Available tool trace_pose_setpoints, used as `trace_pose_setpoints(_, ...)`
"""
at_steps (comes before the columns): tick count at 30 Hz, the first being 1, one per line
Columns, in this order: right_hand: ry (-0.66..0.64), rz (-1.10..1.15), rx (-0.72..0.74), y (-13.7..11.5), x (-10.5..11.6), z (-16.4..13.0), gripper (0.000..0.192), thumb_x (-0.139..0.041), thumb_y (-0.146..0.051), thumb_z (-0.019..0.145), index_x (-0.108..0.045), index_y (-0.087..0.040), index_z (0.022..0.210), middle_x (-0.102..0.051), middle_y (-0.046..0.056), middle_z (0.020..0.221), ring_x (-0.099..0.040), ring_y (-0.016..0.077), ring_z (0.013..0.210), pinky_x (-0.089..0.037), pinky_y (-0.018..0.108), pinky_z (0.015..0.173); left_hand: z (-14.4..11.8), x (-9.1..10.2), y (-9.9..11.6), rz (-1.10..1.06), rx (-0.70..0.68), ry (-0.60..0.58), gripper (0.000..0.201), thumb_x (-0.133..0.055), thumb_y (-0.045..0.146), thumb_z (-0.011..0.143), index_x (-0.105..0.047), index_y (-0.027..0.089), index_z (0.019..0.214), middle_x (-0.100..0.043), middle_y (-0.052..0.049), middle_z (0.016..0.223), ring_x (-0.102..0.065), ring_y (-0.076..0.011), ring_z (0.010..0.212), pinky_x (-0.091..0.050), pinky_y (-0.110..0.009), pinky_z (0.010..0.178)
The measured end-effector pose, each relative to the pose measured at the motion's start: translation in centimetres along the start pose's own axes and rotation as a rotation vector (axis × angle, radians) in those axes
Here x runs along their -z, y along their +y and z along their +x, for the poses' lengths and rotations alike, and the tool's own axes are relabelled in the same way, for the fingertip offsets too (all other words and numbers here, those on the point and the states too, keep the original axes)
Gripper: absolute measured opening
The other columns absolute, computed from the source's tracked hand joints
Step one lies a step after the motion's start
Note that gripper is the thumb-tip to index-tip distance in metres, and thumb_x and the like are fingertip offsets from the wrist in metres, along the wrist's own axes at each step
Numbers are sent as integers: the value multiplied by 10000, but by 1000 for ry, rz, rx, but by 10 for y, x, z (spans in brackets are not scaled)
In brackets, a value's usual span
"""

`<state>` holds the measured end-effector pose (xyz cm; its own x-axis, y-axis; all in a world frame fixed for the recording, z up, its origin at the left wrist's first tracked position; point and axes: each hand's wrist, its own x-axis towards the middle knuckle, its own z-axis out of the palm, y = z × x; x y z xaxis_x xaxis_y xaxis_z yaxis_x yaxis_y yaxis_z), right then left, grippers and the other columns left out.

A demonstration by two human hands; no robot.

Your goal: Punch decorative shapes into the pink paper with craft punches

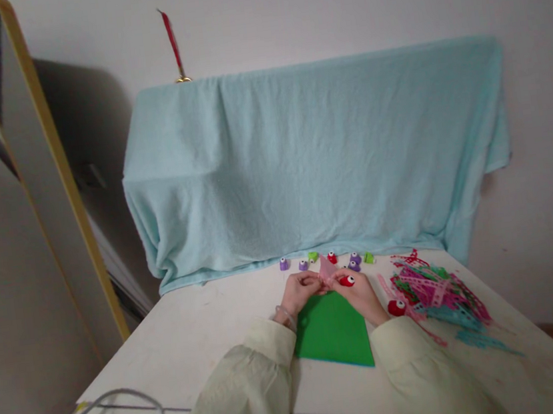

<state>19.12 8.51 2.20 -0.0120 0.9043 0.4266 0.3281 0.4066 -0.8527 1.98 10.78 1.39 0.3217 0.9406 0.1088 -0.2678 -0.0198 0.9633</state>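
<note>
From where I stand, the pink piece (328, 268), smooth and coming to a point at the top, sits upright between both hands, just over the far edge of a flat green sheet (332, 331). The left hand (301, 290) and right hand (356, 288) each have their fingers drawn together in a pinch on its lower part. A glossy red eyed piece (347, 281) shows at the right fingers; I cannot tell whether it is gripped. Small rounded eyed pieces in purple, red and green (355, 259) stand in a loose row beyond, near the hem of a soft, creased blue towel (321, 161). The sheet's straight near edge lies between the forearms. Leftward, the white surface (205, 330) runs on to its slanting side, giving the left arm room; on the right, a tangled heap of thin perforated strips (430, 289) crowds closer, with another red eyed piece (396, 308) just beside the right wrist.
</note>
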Motion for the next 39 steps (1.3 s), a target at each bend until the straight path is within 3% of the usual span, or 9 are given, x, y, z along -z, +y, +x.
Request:
trace_pose_setpoints(6, 14, 27, -17, 2, 1, 1, 208, -626, -362, 740, -676, -171, 805, -698, 50, 793, -642, 212, 754, -487, 325, 726, 1, 1, 3, -19, 33, 59, 416, -793, 402, 549, -666, 105, 812, -724, -102, 767, -689, -247, 728, -546, -366, 745)
trace_pose_setpoints(11, 150, 20, -21, 5, 3, 4, 267, -602, -408, 747, -679, -159, 803, -698, 72, 808, -634, 225, 764, -479, 331, 726, 2, 1, 5, -33, 45, 45, 423, -787, 411, 568, -661, 93, 818, -724, -114, 786, -690, -245, 746, -546, -374, 758)
trace_pose_setpoints(20, 744, -265, -99, 29, 28, 4, 400, -622, -455, 709, -635, -134, 948, -682, 138, 845, -613, 266, 753, -454, 348, 671, 2, 2, 3, -17, 27, 40, 431, -763, 433, 607, -644, 90, 840, -721, -133, 823, -692, -247, 768, -551, -376, 751)
trace_pose_setpoints(22, 706, -302, -47, 22, 26, 3, 431, -600, -456, 742, -612, -139, 1035, -678, 132, 891, -616, 256, 776, -457, 339, 684, 2, 2, 3, -16, 25, 33, 432, -761, 431, 610, -648, 90, 851, -721, -131, 823, -691, -246, 770, -549, -372, 752)
trace_pose_setpoints(26, 270, -402, 167, -1, 6, -4, 407, -569, -429, 799, -594, -204, 1137, -688, 75, 886, -635, 219, 744, -472, 306, 673, 3, 4, 0, 31, -19, 61, 404, -740, 434, 634, -661, 103, 852, -723, -103, 790, -688, -232, 752, -541, -349, 742)
trace_pose_setpoints(29, 23, -504, 320, -11, -9, -10, 417, -598, -365, 793, -571, -252, 1193, -668, 81, 1046, -644, 239, 847, -481, 312, 701, 3, 4, 0, 109, -104, 94, 363, -728, 421, 651, -679, 106, 826, -719, -98, 807, -675, -222, 783, -529, -320, 750)
trace_pose_setpoints(31, 0, -519, 322, -12, -13, -12, 339, -542, -314, 832, -591, -250, 1161, -663, 88, 1059, -638, 242, 873, -476, 322, 728, 0, 1, 4, 149, -148, 85, 349, -696, 428, 686, -696, 104, 817, -714, -107, 848, -660, -226, 827, -521, -311, 759)
trace_pose_setpoints(35, 140, -330, 168, -7, -7, -9, 225, -498, -348, 853, -666, -211, 911, -687, 86, 890, -624, 232, 811, -465, 325, 732, -8, -5, 19, 138, -187, 23, 401, -546, 472, 805, -704, 114, 891, -692, -109, 960, -629, -227, 904, -510, -302, 764)
trace_pose_setpoints(39, 233, 149, -93, 0, 3, -2, 278, -591, -441, 770, -620, -168, 728, -625, 38, 656, -530, 149, 525, -387, 252, 473, -11, -4, 26, 149, -210, 87, 410, -532, 499, 807, -678, 119, 757, -676, -85, 863, -612, -172, 769, -474, -219, 590)
